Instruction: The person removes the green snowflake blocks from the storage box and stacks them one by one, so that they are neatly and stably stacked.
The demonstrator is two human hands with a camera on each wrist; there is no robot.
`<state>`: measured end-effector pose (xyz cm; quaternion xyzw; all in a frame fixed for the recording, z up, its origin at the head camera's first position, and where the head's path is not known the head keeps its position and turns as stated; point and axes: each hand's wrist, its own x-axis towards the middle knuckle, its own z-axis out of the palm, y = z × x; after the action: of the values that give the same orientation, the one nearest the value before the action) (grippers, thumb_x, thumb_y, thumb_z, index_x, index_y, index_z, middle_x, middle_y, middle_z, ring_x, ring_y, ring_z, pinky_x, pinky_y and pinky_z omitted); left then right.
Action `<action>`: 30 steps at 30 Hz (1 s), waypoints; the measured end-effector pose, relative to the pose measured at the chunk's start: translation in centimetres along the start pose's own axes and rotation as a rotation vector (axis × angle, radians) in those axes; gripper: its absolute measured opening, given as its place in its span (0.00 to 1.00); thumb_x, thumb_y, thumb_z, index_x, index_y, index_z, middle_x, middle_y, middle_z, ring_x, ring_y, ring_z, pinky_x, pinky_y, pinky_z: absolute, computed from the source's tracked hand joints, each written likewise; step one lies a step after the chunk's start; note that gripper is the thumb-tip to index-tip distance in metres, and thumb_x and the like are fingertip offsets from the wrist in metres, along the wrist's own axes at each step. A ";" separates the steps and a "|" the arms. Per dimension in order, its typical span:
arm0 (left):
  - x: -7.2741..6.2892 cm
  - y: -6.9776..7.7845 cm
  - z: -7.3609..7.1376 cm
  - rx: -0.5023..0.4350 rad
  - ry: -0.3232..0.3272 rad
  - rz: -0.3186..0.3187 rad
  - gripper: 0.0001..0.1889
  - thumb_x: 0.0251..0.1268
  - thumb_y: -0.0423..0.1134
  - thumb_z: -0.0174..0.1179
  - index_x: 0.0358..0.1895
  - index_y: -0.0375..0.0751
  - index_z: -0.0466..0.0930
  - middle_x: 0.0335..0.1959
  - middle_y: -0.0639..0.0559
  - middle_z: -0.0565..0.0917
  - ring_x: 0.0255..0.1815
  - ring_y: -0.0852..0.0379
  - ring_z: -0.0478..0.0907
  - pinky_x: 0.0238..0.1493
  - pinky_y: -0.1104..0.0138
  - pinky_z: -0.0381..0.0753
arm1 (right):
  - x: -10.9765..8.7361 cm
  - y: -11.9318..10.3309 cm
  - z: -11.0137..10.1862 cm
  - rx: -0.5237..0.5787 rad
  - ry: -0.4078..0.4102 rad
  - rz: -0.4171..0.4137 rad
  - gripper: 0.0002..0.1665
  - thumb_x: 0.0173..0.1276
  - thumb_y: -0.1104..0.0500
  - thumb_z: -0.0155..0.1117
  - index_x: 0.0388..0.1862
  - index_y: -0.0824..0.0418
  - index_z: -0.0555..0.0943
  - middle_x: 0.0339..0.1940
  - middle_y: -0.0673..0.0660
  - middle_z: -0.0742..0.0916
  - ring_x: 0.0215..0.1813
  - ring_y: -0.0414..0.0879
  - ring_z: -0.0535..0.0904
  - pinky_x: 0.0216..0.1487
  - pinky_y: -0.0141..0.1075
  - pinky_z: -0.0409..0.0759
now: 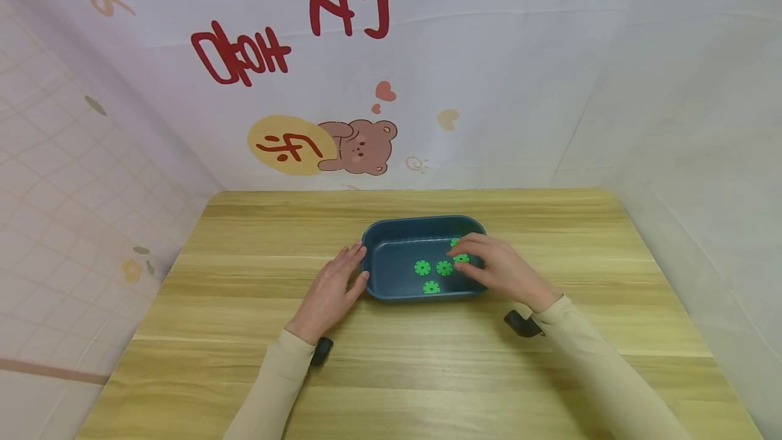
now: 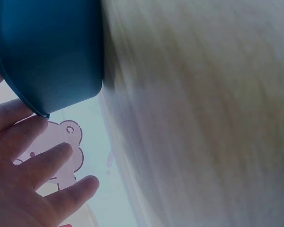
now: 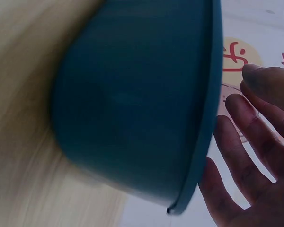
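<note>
A dark blue oblong plastic basin (image 1: 397, 297) sits on the wooden table, with several green notched snowflake discs (image 1: 422, 267) lying inside, mostly toward its right half. At the basin's left end, my left hand (image 1: 330, 292) rests its fingertips and thumb on the rim; the left wrist view shows its fingers spread beside the blue wall (image 2: 52, 52). My right hand (image 1: 504, 269) reaches over the right end, fingers loosely bent above the discs, partly covering some of them. In the right wrist view, nothing shows between its fingers (image 3: 244, 161), which overlap the rim.
The light wood table (image 1: 427, 372) runs back to a white printed cloth (image 1: 519, 87) with red characters and a bear. Similar cloth hangs at the left and right sides. A dark wrist device (image 1: 522, 324) shows by the right sleeve, another (image 1: 322, 352) by the left.
</note>
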<state>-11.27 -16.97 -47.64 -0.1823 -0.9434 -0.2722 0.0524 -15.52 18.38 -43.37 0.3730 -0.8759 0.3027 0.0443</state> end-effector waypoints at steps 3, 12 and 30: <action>0.0 -0.1 0.0 0.002 0.001 0.000 0.29 0.81 0.47 0.55 0.77 0.37 0.69 0.79 0.45 0.66 0.79 0.38 0.63 0.75 0.43 0.64 | 0.4 0.1 0.3 0.005 -0.025 0.005 0.13 0.71 0.60 0.73 0.53 0.55 0.88 0.53 0.48 0.87 0.55 0.47 0.84 0.53 0.45 0.85; 0.0 -0.1 0.0 0.009 -0.006 0.000 0.29 0.81 0.47 0.55 0.77 0.37 0.68 0.79 0.45 0.66 0.79 0.39 0.62 0.76 0.43 0.65 | 1.6 0.1 1.2 0.020 -0.103 0.024 0.14 0.71 0.58 0.72 0.54 0.57 0.88 0.54 0.49 0.86 0.58 0.47 0.82 0.55 0.46 0.85; 0.0 0.1 -0.1 0.010 0.011 0.014 0.28 0.81 0.46 0.55 0.76 0.35 0.69 0.79 0.43 0.67 0.78 0.37 0.64 0.75 0.43 0.66 | 3.3 0.7 3.2 0.015 -0.202 0.016 0.20 0.71 0.59 0.72 0.60 0.60 0.86 0.57 0.52 0.85 0.61 0.50 0.81 0.62 0.46 0.81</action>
<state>-11.20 -16.93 -47.54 -0.1874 -0.9430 -0.2683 0.0606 -17.92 14.88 -45.31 0.3951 -0.8764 0.2707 -0.0495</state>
